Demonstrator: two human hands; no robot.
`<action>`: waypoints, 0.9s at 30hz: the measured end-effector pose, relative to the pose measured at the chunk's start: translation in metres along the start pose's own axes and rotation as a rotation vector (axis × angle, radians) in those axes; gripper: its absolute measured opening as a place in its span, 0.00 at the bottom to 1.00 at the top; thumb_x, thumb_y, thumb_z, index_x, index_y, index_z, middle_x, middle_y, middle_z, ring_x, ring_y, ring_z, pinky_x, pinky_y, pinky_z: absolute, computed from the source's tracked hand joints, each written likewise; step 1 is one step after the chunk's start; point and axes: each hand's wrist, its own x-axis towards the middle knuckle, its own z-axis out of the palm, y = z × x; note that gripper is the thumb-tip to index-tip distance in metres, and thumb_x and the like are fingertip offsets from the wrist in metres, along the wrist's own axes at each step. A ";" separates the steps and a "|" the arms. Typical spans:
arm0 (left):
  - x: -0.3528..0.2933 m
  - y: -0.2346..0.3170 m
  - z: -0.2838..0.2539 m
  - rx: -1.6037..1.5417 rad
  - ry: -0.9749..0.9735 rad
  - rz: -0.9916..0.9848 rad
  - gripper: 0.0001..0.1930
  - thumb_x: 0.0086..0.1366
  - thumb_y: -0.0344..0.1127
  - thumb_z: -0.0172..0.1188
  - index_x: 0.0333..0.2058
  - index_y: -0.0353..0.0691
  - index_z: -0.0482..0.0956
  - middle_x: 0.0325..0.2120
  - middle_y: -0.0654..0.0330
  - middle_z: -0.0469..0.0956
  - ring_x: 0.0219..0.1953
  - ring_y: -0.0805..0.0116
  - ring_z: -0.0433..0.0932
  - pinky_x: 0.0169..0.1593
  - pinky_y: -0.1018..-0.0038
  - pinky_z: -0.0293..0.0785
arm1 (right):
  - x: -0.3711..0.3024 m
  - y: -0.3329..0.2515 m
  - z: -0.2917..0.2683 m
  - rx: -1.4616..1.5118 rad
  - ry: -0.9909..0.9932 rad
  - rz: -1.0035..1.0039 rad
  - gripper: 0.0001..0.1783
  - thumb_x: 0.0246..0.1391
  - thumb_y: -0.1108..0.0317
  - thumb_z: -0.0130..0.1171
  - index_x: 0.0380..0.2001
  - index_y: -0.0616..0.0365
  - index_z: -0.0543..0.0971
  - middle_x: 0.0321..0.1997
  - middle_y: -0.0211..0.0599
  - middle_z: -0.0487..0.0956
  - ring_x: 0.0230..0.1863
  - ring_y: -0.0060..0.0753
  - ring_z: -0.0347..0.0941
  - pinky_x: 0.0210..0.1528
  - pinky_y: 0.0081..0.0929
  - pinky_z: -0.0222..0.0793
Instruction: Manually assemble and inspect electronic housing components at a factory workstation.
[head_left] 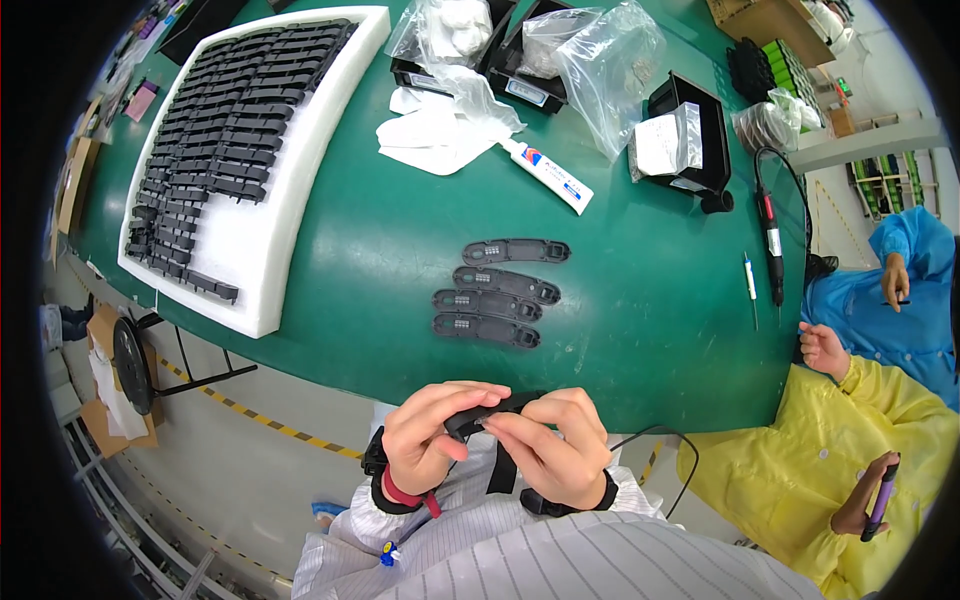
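Note:
Just past the table's near edge, my left hand [430, 430] grips a black curved plastic part [466, 422] with its fingers laid over the top. My right hand [556, 445] pinches the same part at its lower side; what those fingertips touch is too small to make out. Beyond my hands, several dark curved plastic housings [486, 329] lie in a stack-like row on the green table [380, 250], inner sides up. A white tube with a blue and red print [548, 176] rests farther back, its nozzle toward a white cloth [430, 140].
At left, a white foam tray [285, 240] carries rows of black parts. Black bins [690, 100] with plastic bags stand at the back. An electric screwdriver [771, 240] and a thin white-handled tool [751, 280] lie at right, near a person in yellow [800, 440] and another in blue.

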 end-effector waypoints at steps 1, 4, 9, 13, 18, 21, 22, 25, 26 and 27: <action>0.000 0.000 0.000 0.004 0.001 -0.008 0.34 0.68 0.60 0.51 0.48 0.26 0.77 0.38 0.47 0.81 0.41 0.46 0.85 0.43 0.60 0.83 | 0.000 0.000 0.000 0.001 0.007 0.011 0.17 0.30 0.75 0.77 0.31 0.57 0.87 0.27 0.29 0.75 0.28 0.32 0.70 0.27 0.28 0.66; 0.000 0.000 0.001 0.000 0.014 -0.041 0.34 0.68 0.60 0.51 0.48 0.26 0.77 0.38 0.47 0.81 0.42 0.46 0.85 0.44 0.60 0.83 | 0.000 0.001 0.001 0.005 0.019 0.032 0.17 0.30 0.75 0.77 0.30 0.57 0.87 0.27 0.29 0.75 0.28 0.32 0.70 0.27 0.28 0.66; -0.002 -0.001 0.004 -0.016 0.031 -0.051 0.33 0.68 0.59 0.52 0.48 0.26 0.77 0.39 0.47 0.82 0.43 0.46 0.84 0.45 0.60 0.83 | 0.000 0.004 0.002 0.009 0.028 0.031 0.17 0.29 0.75 0.77 0.29 0.58 0.87 0.27 0.29 0.75 0.28 0.33 0.70 0.27 0.28 0.66; -0.004 0.000 0.000 -0.050 -0.004 -0.090 0.31 0.67 0.54 0.56 0.51 0.26 0.77 0.44 0.44 0.82 0.50 0.45 0.82 0.51 0.60 0.81 | -0.001 0.007 0.001 -0.045 -0.007 -0.027 0.18 0.27 0.75 0.75 0.29 0.58 0.87 0.27 0.30 0.74 0.29 0.33 0.70 0.27 0.28 0.66; -0.005 0.000 0.004 -0.056 0.018 -0.096 0.31 0.68 0.53 0.56 0.51 0.25 0.77 0.44 0.44 0.82 0.50 0.44 0.82 0.51 0.60 0.81 | -0.001 0.008 0.004 -0.045 0.015 -0.020 0.17 0.27 0.75 0.75 0.29 0.58 0.86 0.28 0.30 0.74 0.28 0.33 0.70 0.26 0.28 0.66; -0.005 -0.002 0.003 -0.051 0.017 -0.091 0.31 0.68 0.53 0.56 0.51 0.25 0.77 0.45 0.44 0.82 0.50 0.44 0.82 0.51 0.60 0.80 | 0.000 0.008 0.006 -0.030 0.051 0.006 0.16 0.28 0.75 0.76 0.28 0.58 0.86 0.28 0.30 0.74 0.28 0.33 0.70 0.26 0.28 0.65; -0.005 -0.002 0.003 -0.052 0.017 -0.086 0.30 0.68 0.53 0.55 0.51 0.25 0.77 0.45 0.44 0.82 0.50 0.44 0.82 0.52 0.59 0.80 | 0.003 0.006 0.006 -0.018 0.070 0.037 0.16 0.29 0.75 0.77 0.28 0.58 0.85 0.28 0.30 0.74 0.28 0.33 0.70 0.27 0.28 0.65; -0.005 -0.002 0.003 -0.063 0.020 -0.088 0.30 0.69 0.53 0.55 0.51 0.25 0.76 0.45 0.44 0.82 0.50 0.44 0.82 0.52 0.59 0.80 | 0.003 0.006 0.005 -0.005 0.070 0.056 0.15 0.32 0.76 0.76 0.28 0.59 0.84 0.29 0.31 0.74 0.29 0.35 0.71 0.28 0.29 0.67; -0.005 -0.002 0.003 -0.063 0.019 -0.088 0.30 0.69 0.53 0.55 0.51 0.25 0.76 0.45 0.44 0.82 0.50 0.44 0.82 0.52 0.59 0.80 | 0.002 0.006 0.005 -0.004 0.050 0.042 0.14 0.34 0.76 0.75 0.29 0.60 0.83 0.30 0.33 0.75 0.30 0.36 0.72 0.30 0.31 0.69; -0.005 -0.002 0.003 -0.056 0.023 -0.097 0.30 0.69 0.53 0.54 0.51 0.25 0.76 0.45 0.44 0.82 0.50 0.44 0.82 0.52 0.59 0.80 | 0.002 0.006 0.005 -0.005 0.050 0.043 0.14 0.34 0.76 0.75 0.29 0.60 0.83 0.30 0.33 0.75 0.30 0.36 0.72 0.30 0.31 0.69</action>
